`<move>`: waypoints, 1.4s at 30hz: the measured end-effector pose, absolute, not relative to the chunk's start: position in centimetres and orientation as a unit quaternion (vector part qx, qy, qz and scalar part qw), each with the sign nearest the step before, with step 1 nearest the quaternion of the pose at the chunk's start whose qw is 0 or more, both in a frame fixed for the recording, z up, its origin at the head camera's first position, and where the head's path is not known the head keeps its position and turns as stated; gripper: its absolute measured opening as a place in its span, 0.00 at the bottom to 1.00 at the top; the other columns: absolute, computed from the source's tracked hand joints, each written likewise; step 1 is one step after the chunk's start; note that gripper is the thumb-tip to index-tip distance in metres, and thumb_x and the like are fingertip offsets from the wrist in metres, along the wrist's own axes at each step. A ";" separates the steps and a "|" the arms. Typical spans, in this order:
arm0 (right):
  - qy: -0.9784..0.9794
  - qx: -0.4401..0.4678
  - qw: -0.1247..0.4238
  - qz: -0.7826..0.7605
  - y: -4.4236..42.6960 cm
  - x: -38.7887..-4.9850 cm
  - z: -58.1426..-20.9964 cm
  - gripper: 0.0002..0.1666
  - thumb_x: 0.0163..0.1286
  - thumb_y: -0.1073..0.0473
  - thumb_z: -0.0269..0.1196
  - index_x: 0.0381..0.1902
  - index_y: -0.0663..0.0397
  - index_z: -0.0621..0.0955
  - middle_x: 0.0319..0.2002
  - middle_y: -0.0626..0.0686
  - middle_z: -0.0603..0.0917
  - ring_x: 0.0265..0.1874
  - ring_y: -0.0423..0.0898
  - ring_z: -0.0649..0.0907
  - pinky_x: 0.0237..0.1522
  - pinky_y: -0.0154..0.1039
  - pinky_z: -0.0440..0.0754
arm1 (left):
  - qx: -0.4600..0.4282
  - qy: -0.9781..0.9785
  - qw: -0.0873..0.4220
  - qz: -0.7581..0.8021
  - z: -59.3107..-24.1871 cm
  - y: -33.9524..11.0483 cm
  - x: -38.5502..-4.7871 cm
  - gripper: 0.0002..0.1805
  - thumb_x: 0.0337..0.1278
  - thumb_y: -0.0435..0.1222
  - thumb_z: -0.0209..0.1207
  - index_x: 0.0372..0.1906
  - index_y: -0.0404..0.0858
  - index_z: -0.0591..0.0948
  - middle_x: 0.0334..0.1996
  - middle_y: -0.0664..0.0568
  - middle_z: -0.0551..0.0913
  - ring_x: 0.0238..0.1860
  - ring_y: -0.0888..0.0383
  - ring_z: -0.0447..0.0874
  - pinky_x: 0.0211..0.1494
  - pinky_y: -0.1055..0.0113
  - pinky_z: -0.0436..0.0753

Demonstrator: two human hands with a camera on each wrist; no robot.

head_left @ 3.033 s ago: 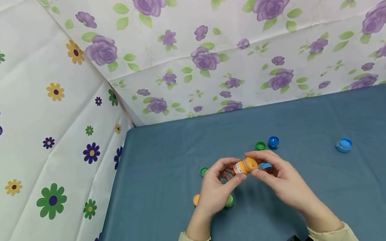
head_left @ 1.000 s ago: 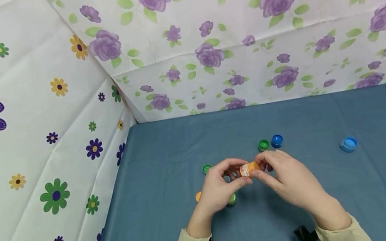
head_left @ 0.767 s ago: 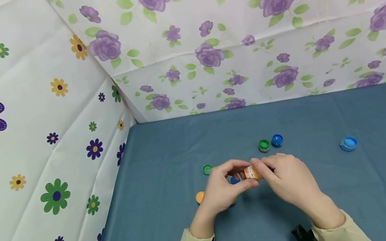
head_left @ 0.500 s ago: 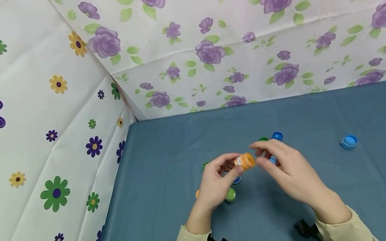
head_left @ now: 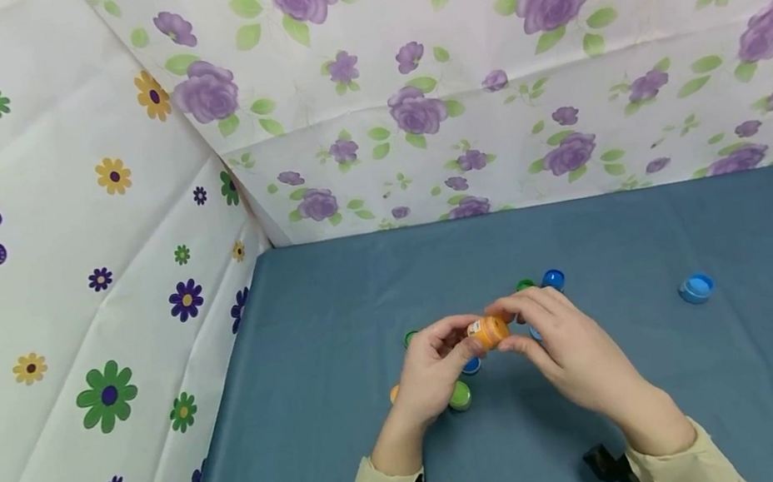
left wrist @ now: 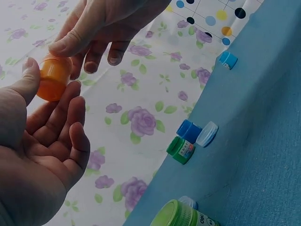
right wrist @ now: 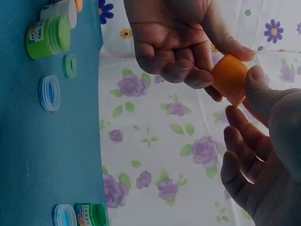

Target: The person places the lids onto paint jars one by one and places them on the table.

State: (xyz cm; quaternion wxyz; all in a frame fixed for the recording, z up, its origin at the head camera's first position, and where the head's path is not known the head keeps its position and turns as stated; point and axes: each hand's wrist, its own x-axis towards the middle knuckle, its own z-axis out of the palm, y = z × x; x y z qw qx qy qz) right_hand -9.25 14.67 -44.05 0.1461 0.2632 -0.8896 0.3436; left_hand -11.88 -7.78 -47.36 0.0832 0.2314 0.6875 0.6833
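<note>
An orange jar [head_left: 488, 332] with a white label is held in the air above the table. My left hand [head_left: 426, 374] pinches its body between thumb and fingers. My right hand [head_left: 574, 346] has its thumb and forefinger on the other end, where the cap is. In the left wrist view the orange jar [left wrist: 55, 77] sits between both hands, and the right thumb touches its top. The right wrist view shows the orange jar [right wrist: 229, 75] tilted, its capped end toward the right hand [right wrist: 263, 141].
On the blue table [head_left: 335, 300] a light green jar [head_left: 460, 395] and a blue lid [head_left: 471, 365] lie below the hands. Beyond are a dark blue jar [head_left: 554, 279] and a green jar [head_left: 525, 285], partly hidden. A light blue jar [head_left: 696, 289] stands at the right.
Half a second ago the right fingers were apart from the orange jar; now they touch its end. The left hand has kept its hold throughout.
</note>
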 end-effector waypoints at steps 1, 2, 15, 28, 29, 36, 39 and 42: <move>-0.893 0.258 0.141 0.341 14.6 -9.2 -44.1 0.21 0.74 0.57 0.70 0.62 0.48 0.80 0.53 0.46 0.81 0.51 0.46 0.79 0.49 0.47 0.79 | 0.230 0.687 0.085 0.684 -47.4 -7.8 -11.8 0.26 0.75 0.48 0.65 0.61 0.29 0.85 0.44 0.41 0.87 0.41 0.58 0.86 0.46 0.62 0.87; -0.896 0.253 0.137 0.338 14.5 -9.1 -44.2 0.19 0.75 0.56 0.69 0.61 0.48 0.80 0.51 0.45 0.81 0.50 0.46 0.78 0.48 0.46 0.79 | 0.230 0.687 0.085 0.684 -47.5 -7.7 -11.8 0.25 0.75 0.47 0.65 0.61 0.29 0.85 0.45 0.40 0.87 0.41 0.59 0.86 0.47 0.60 0.87; -0.915 0.226 0.128 0.308 13.9 -9.1 -44.5 0.15 0.82 0.49 0.62 0.60 0.47 0.79 0.42 0.41 0.79 0.40 0.39 0.72 0.38 0.41 0.74 | 0.235 0.674 0.050 0.698 -48.0 -7.4 -11.8 0.22 0.70 0.44 0.72 0.56 0.30 0.88 0.43 0.43 0.89 0.41 0.61 0.87 0.42 0.68 0.86; -0.899 0.267 0.157 0.310 14.4 -9.2 -44.6 0.23 0.78 0.61 0.66 0.69 0.43 0.82 0.56 0.47 0.82 0.53 0.47 0.79 0.49 0.48 0.81 | 0.230 0.690 0.028 0.685 -47.7 -7.2 -11.7 0.16 0.66 0.32 0.73 0.55 0.35 0.82 0.44 0.43 0.85 0.40 0.53 0.84 0.46 0.59 0.86; -0.898 0.272 0.162 0.307 14.4 -9.3 -44.6 0.25 0.77 0.62 0.67 0.69 0.43 0.82 0.57 0.48 0.82 0.53 0.47 0.79 0.49 0.49 0.81 | 0.229 0.690 0.033 0.686 -47.6 -7.2 -11.7 0.17 0.66 0.31 0.73 0.55 0.35 0.82 0.44 0.43 0.85 0.40 0.53 0.85 0.47 0.59 0.86; -0.896 0.283 0.168 0.297 14.4 -9.3 -44.2 0.25 0.76 0.63 0.69 0.68 0.45 0.83 0.58 0.50 0.82 0.53 0.49 0.80 0.49 0.49 0.81 | 0.233 0.707 0.048 0.666 -47.3 -7.5 -11.8 0.22 0.68 0.32 0.71 0.64 0.39 0.84 0.50 0.47 0.87 0.44 0.53 0.85 0.51 0.57 0.85; -0.898 0.278 0.167 0.298 14.6 -9.2 -44.0 0.24 0.76 0.60 0.70 0.68 0.44 0.83 0.59 0.51 0.81 0.54 0.50 0.80 0.49 0.50 0.81 | 0.234 0.720 0.048 0.652 -47.0 -8.1 -12.0 0.21 0.70 0.34 0.71 0.65 0.40 0.83 0.50 0.49 0.87 0.45 0.53 0.85 0.52 0.57 0.85; -0.901 0.269 0.169 0.296 15.2 -9.0 -43.8 0.24 0.76 0.58 0.71 0.68 0.42 0.83 0.61 0.51 0.81 0.55 0.50 0.80 0.49 0.51 0.81 | 0.223 0.742 0.041 0.631 -46.8 -9.4 -12.0 0.20 0.69 0.34 0.71 0.62 0.41 0.81 0.49 0.51 0.87 0.45 0.53 0.86 0.52 0.57 0.85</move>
